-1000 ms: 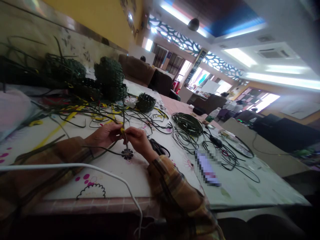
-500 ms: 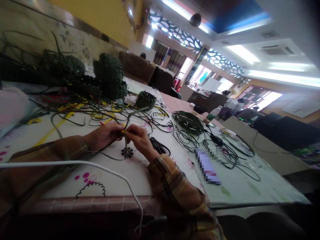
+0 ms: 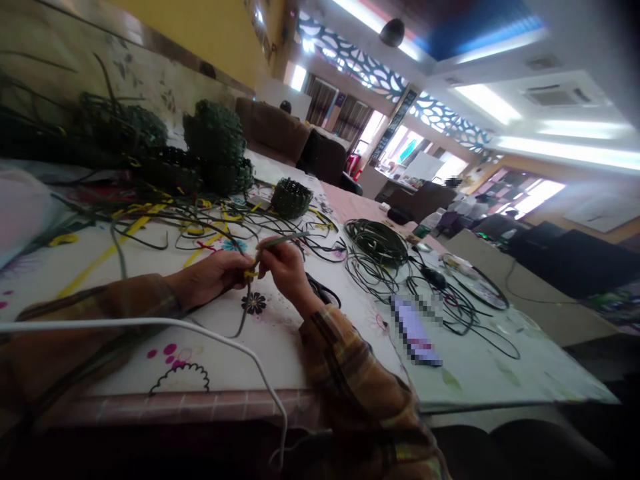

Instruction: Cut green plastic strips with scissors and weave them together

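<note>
Above the patterned tablecloth (image 3: 210,353), my left hand (image 3: 213,279) pinches dark green strips where they cross a small yellow piece (image 3: 251,272). My right hand (image 3: 286,267) is closed on a green strip (image 3: 287,239) just above that crossing; its free end points up and to the right. Another length of green strip (image 3: 245,313) hangs below my fingers and curves left over the cloth. Exactly how the strips are joined is hidden by my fingertips. Beyond my hands lie loose green and yellow strips (image 3: 135,225).
A small woven green basket (image 3: 291,198) stands behind my hands, with larger green woven pieces (image 3: 215,143) at back left. Right of them lies a coil of green strip (image 3: 377,243). A purple phone-like object (image 3: 415,330) rests nearer. A white cable (image 3: 200,325) crosses the front.
My right hand has shifted up slightly and now grips the green strip above the yellow piece. That strip, upright before, now leans to the right. My left hand has moved little.
</note>
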### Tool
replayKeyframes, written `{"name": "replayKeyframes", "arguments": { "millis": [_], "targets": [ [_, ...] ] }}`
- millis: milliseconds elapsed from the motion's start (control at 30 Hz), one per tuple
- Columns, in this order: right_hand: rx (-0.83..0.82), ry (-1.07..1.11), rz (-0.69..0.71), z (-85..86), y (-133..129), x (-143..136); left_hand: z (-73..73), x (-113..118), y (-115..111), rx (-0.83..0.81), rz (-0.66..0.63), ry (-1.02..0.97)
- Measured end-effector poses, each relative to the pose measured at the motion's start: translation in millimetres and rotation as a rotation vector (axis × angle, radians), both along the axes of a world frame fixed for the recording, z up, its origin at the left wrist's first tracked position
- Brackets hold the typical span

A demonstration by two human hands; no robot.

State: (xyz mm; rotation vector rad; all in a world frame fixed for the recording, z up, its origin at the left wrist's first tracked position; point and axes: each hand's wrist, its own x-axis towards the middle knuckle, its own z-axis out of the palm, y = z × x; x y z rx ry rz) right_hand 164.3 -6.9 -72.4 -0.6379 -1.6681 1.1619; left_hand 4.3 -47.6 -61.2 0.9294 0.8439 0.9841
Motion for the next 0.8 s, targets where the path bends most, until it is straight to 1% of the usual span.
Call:
{"name": "replayKeyframes", "arguments": {
  "millis": [133, 200, 267, 333, 400, 467, 533, 667, 800],
  "targets": [
    [0.1, -0.099, 0.057, -0.9, 1, 3, -0.1, -9, 5, -0.034, 0.01, -0.051],
    [0.151, -0.145, 0.048, 0.4, -1, 3, -0.5, -11, 6, -0.042, 0.022, -0.079],
    [0.219, -0.188, 0.001, 3.0, -4, 4, -0.7, -10, 6, -0.044, 0.033, -0.097],
    [0.322, -0.245, -0.06, 6.0, -7, 4, -0.4, -8, 7, -0.038, 0.062, -0.105],
    [0.436, -0.31, -0.138, 8.4, -11, 4, -0.4, -7, 8, -0.017, 0.087, -0.117],
    [0.519, -0.362, -0.201, 9.1, -13, 2, -1.2, -7, 10, 0.015, 0.082, -0.146],
    [0.547, -0.372, -0.232, 7.8, -15, 1, -2.9, -8, 12, 0.039, 0.069, -0.177],
    [0.514, -0.325, -0.249, 1.9, -16, -1, -6.6, -15, 16, 0.025, 0.078, -0.232],
    [0.592, -0.255, -0.246, -1.5, -14, -1, -7.7, -22, 19, 0.012, 0.014, -0.344]
  ]
}}
